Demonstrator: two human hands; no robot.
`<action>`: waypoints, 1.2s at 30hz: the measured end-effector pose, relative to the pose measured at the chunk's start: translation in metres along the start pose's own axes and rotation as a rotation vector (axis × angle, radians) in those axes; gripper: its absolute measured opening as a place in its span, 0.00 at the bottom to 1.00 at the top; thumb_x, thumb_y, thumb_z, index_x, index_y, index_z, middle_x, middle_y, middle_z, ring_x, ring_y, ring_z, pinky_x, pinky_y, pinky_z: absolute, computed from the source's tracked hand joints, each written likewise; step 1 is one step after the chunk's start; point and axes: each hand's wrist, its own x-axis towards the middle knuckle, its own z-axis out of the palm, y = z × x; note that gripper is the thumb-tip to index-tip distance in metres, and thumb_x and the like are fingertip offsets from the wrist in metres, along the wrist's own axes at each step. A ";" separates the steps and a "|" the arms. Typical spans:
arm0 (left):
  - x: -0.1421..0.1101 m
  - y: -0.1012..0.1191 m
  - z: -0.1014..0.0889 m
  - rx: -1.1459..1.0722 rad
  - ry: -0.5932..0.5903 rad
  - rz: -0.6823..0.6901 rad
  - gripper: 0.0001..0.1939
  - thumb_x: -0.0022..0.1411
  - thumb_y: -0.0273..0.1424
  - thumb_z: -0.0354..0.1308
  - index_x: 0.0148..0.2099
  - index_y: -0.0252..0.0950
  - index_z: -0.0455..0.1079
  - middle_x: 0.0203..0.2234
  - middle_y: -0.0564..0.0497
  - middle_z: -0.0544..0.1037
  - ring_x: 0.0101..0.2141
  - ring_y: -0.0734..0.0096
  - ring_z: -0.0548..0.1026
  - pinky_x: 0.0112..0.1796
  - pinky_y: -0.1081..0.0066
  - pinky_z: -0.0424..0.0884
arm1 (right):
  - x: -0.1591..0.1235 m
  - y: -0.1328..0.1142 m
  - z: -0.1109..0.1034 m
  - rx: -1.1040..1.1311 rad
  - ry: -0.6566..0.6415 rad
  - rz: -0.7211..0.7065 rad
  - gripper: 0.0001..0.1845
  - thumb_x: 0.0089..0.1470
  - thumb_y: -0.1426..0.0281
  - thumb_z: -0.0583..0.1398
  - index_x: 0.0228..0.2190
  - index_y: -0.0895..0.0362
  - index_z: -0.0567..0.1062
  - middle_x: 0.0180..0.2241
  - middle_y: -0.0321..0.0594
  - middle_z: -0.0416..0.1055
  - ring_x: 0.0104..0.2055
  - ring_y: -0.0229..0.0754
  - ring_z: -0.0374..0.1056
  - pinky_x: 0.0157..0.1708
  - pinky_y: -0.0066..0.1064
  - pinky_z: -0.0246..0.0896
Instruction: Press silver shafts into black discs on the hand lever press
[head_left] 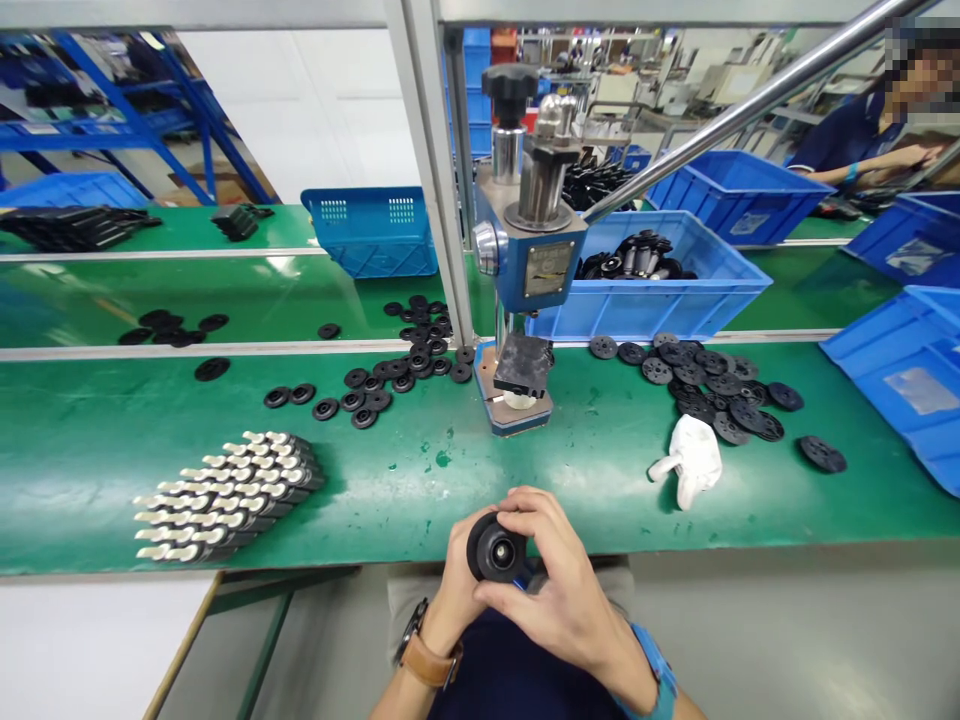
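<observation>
Close to my body, at the table's front edge, I hold a round black part [496, 548] with a stepped rim and a small metallic centre facing up. My left hand [459, 572] wraps its left side. My right hand [559, 575] grips it from the right, fingers over the top and thumb below. The underside of the part is hidden by my hands. Beyond them stands a blue hand press [536, 265] with a black block [523, 365] at its base. Small black rings [376, 400] lie left of the press, and flat black discs [694, 385] lie to its right.
Rows of black parts with cream-coloured tips [225, 495] stand at left on the green table [405, 470]. A white cloth glove [688, 460] lies at right. Behind are a blue bin [652, 308] of black parts and a teal basket [371, 235]. A person [851, 140] works at far right.
</observation>
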 end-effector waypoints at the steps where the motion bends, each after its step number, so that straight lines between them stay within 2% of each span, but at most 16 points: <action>1: -0.001 -0.001 -0.001 0.016 -0.015 0.030 0.13 0.52 0.39 0.69 0.40 0.39 0.82 0.39 0.45 0.87 0.41 0.51 0.83 0.49 0.54 0.78 | 0.000 0.000 0.000 0.001 -0.004 -0.002 0.33 0.46 0.72 0.75 0.51 0.51 0.69 0.51 0.48 0.72 0.60 0.56 0.66 0.59 0.49 0.66; 3: -0.001 -0.003 -0.003 0.072 -0.025 0.089 0.16 0.53 0.40 0.68 0.43 0.39 0.82 0.42 0.44 0.87 0.44 0.50 0.83 0.51 0.52 0.77 | -0.001 0.000 -0.001 -0.001 -0.015 -0.004 0.33 0.47 0.71 0.75 0.52 0.51 0.69 0.52 0.48 0.71 0.61 0.56 0.66 0.59 0.49 0.65; 6: -0.002 -0.004 -0.006 0.130 -0.022 0.100 0.18 0.52 0.42 0.69 0.44 0.40 0.82 0.43 0.44 0.87 0.45 0.48 0.83 0.51 0.51 0.77 | 0.000 -0.002 -0.004 -0.007 -0.047 -0.003 0.32 0.48 0.71 0.74 0.52 0.51 0.70 0.53 0.48 0.71 0.61 0.56 0.66 0.60 0.49 0.65; 11: -0.001 0.001 -0.008 0.093 -0.076 0.123 0.22 0.47 0.44 0.72 0.43 0.41 0.83 0.43 0.44 0.86 0.45 0.46 0.83 0.52 0.51 0.77 | 0.001 -0.004 -0.009 0.000 -0.088 0.004 0.30 0.49 0.70 0.74 0.52 0.50 0.70 0.53 0.48 0.71 0.61 0.56 0.66 0.60 0.48 0.66; 16: 0.003 0.020 -0.003 0.019 -0.143 0.071 0.16 0.50 0.38 0.71 0.42 0.41 0.84 0.41 0.45 0.87 0.43 0.48 0.83 0.50 0.55 0.78 | -0.001 -0.001 -0.009 0.006 -0.098 0.011 0.30 0.50 0.69 0.74 0.52 0.50 0.70 0.53 0.48 0.70 0.61 0.56 0.66 0.60 0.47 0.67; 23: 0.006 0.043 -0.001 -0.036 -0.161 0.121 0.11 0.56 0.33 0.66 0.43 0.42 0.84 0.40 0.47 0.87 0.41 0.52 0.84 0.46 0.58 0.80 | -0.003 0.001 -0.009 0.032 -0.116 0.014 0.32 0.49 0.68 0.75 0.53 0.49 0.69 0.54 0.46 0.70 0.62 0.53 0.65 0.62 0.45 0.64; 31: 0.004 0.032 0.000 -0.014 -0.161 0.092 0.13 0.53 0.32 0.68 0.43 0.41 0.84 0.39 0.46 0.87 0.41 0.48 0.84 0.48 0.56 0.80 | -0.004 0.002 -0.008 0.023 -0.110 0.021 0.31 0.50 0.69 0.74 0.52 0.49 0.70 0.54 0.47 0.70 0.61 0.55 0.65 0.61 0.48 0.65; 36: 0.003 0.030 0.000 -0.010 -0.173 0.107 0.11 0.57 0.32 0.66 0.43 0.42 0.84 0.38 0.46 0.87 0.40 0.50 0.84 0.46 0.58 0.80 | -0.005 0.002 -0.007 0.026 -0.105 0.020 0.30 0.50 0.68 0.73 0.52 0.50 0.69 0.53 0.48 0.70 0.61 0.56 0.66 0.59 0.49 0.66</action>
